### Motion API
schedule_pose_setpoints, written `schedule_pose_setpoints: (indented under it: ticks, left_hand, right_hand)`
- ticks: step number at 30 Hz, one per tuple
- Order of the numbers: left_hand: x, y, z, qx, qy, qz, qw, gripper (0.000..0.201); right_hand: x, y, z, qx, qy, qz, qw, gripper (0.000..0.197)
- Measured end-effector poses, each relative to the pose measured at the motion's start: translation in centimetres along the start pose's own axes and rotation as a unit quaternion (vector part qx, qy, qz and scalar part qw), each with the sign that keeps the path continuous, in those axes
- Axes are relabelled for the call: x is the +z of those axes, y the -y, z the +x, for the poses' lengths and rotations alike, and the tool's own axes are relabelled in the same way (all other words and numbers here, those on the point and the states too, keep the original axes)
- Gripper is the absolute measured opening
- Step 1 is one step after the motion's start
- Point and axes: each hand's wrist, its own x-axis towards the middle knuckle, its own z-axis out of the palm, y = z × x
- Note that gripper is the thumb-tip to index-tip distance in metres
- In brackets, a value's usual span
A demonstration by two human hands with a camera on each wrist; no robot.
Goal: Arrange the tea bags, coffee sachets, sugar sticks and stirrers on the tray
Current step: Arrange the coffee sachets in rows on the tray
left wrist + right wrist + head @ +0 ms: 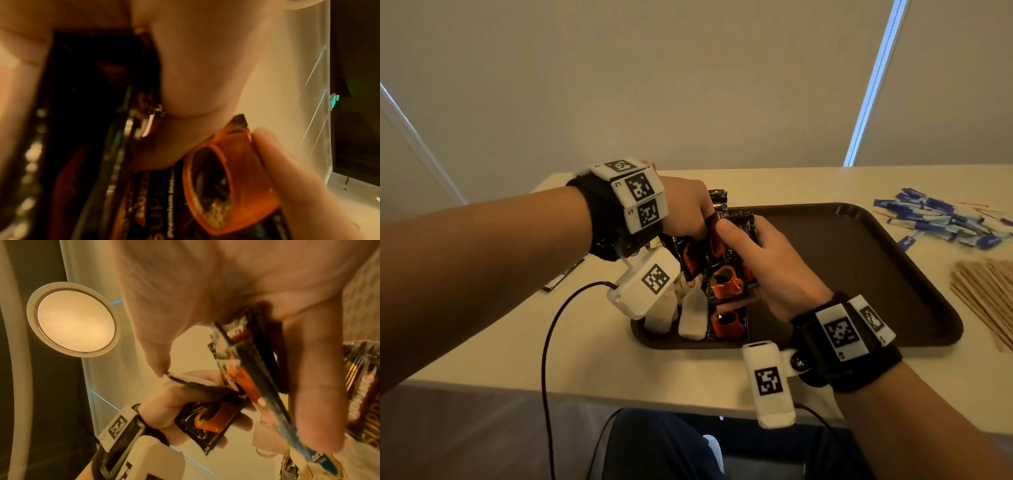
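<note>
Both hands hold a bundle of black coffee sachets [726, 281] with orange cup prints above the left end of the dark brown tray [859, 260]. My left hand [695, 219] grips sachets from above. My right hand [753, 250] grips the bundle from the right, thumb on top. In the left wrist view a sachet [226, 186] is pinched close to the lens. The right wrist view shows sachets [252, 369] under my right thumb and my left hand [185, 410] curled round another. One sachet [727, 325] and white tea bags [691, 318] lie on the tray.
Blue sugar sticks [941, 219] lie in a heap on the table, right of the tray. Wooden stirrers [986, 294] are piled nearer, at the right edge. A lone dark sachet [563, 275] lies on the table to the left. A black cable [551, 329] hangs off the front edge.
</note>
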Motion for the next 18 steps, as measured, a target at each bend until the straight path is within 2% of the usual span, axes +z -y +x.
schedule_pose_setpoints:
  ticks: [2,4,10,13,18]
  left_hand:
    - [0.11,0.12,-0.02,-0.006,0.017,-0.020,1.000,0.022]
    - [0.21,0.19,-0.22,-0.012,0.022,-0.020,0.999,0.017]
    - [-0.53,0.22,-0.60,-0.026,-0.006,0.008,1.000,0.024]
    - [-0.60,0.62,-0.49,-0.040,-0.018,-0.006,0.999,0.030]
    - [-0.59,1.03,-0.50,-0.049,-0.001,-0.035,0.998,0.015]
  right_hand:
    - [-0.16,0.09,-0.03,0.010,-0.012,0.026,1.000,0.025]
    - [-0.25,0.22,0.03,0.011,-0.026,0.035,0.999,0.012]
    - [-0.13,-0.15,0.65,-0.020,-0.055,-0.003,0.998,0.012]
    - [-0.14,-0.27,0.64,-0.011,-0.035,0.004,0.999,0.017]
    - [0.27,-0.53,0.47,-0.001,-0.015,0.017,1.000,0.026]
